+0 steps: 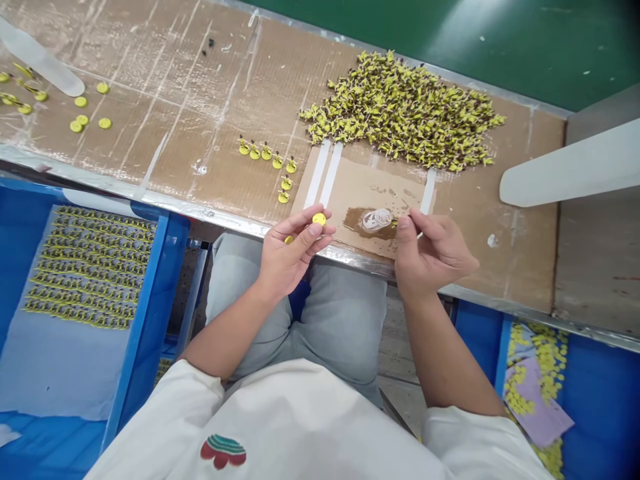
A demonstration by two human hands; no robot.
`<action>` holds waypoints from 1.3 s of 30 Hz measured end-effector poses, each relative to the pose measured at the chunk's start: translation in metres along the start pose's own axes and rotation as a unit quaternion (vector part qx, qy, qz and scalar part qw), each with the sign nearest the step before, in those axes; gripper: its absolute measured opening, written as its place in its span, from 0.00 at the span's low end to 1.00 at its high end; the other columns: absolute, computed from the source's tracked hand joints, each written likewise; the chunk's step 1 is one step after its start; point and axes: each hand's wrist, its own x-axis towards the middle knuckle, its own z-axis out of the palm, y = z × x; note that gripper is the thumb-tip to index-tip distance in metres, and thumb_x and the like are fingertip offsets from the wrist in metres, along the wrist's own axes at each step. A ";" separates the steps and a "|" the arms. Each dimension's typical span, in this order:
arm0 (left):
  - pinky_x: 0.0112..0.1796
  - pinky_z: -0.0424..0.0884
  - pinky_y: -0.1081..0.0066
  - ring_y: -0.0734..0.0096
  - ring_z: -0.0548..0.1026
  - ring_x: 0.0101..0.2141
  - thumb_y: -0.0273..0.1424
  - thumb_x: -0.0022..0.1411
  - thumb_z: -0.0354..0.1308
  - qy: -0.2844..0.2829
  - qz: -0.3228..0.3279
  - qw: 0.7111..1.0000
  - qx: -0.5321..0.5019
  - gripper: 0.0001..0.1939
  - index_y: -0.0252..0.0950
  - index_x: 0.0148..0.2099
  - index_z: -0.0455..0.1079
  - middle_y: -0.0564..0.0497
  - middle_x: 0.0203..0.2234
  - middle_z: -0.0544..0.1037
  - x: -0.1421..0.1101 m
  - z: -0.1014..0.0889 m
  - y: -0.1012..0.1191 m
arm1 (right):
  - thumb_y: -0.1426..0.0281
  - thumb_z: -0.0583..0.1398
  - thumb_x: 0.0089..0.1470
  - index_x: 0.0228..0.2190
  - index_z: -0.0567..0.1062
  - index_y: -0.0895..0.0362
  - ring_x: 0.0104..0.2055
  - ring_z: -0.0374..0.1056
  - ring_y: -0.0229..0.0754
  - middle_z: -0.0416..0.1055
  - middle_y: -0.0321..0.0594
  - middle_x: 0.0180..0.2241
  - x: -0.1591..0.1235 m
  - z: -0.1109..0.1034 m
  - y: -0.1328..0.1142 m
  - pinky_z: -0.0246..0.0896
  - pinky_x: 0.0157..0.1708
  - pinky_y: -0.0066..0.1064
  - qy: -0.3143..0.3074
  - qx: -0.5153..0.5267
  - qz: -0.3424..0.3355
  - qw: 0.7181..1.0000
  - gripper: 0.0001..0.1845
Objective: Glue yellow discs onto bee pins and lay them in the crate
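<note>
Between the thumb and fingers of my left hand [295, 248] is a small round yellow disc [319, 219]. A second yellow disc [289, 240] shows against the same hand's fingers. My right hand [434, 250] is closed in a pinch at the brown cardboard sheet [350, 177]. A tiny yellow piece [395, 223], apparently a small figure, sticks out at its fingertips; its shape is mostly hidden. Just left of these fingertips lies a clear plastic piece [377, 220] on a wet brown patch. Several yellow figures on round bases [277, 160] stand in a bent row beyond my left hand.
A large heap of small yellow-and-dark figures [400, 110] covers the back of the cardboard-topped bench [200, 133]. Loose yellow discs [105, 123] lie at left. White tubes [570, 167] reach in from both sides. Blue bins [135, 320] below hold rowed figures and loose discs [547, 360].
</note>
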 end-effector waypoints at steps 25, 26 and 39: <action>0.44 0.78 0.79 0.73 0.83 0.42 0.35 0.54 0.72 0.003 -0.005 1.000 0.023 0.17 0.44 0.48 0.81 0.51 0.47 0.83 -0.001 -0.001 0.000 | 0.65 0.70 0.52 0.33 0.83 0.51 0.28 0.72 0.40 0.77 0.35 0.26 -0.002 0.002 -0.004 0.73 0.33 0.38 -0.012 0.008 0.105 0.994 0.06; 0.44 0.78 0.79 0.73 0.83 0.42 0.35 0.55 0.72 0.003 -0.005 1.000 0.028 0.17 0.44 0.48 0.81 0.51 0.47 0.83 -0.001 -0.001 0.000 | 0.65 0.71 0.51 0.33 0.83 0.52 0.29 0.74 0.41 0.78 0.36 0.28 -0.002 0.002 -0.003 0.73 0.34 0.39 0.005 0.023 0.121 0.992 0.07; 0.38 0.78 0.84 0.76 0.84 0.37 0.36 0.54 0.73 -0.006 -0.007 1.000 -0.002 0.15 0.43 0.45 0.81 0.53 0.40 0.85 -0.001 0.001 0.001 | 0.62 0.75 0.41 0.29 0.82 0.51 0.20 0.59 0.30 0.71 0.29 0.24 0.010 -0.003 -0.003 0.61 0.21 0.27 0.065 0.243 0.377 0.891 0.12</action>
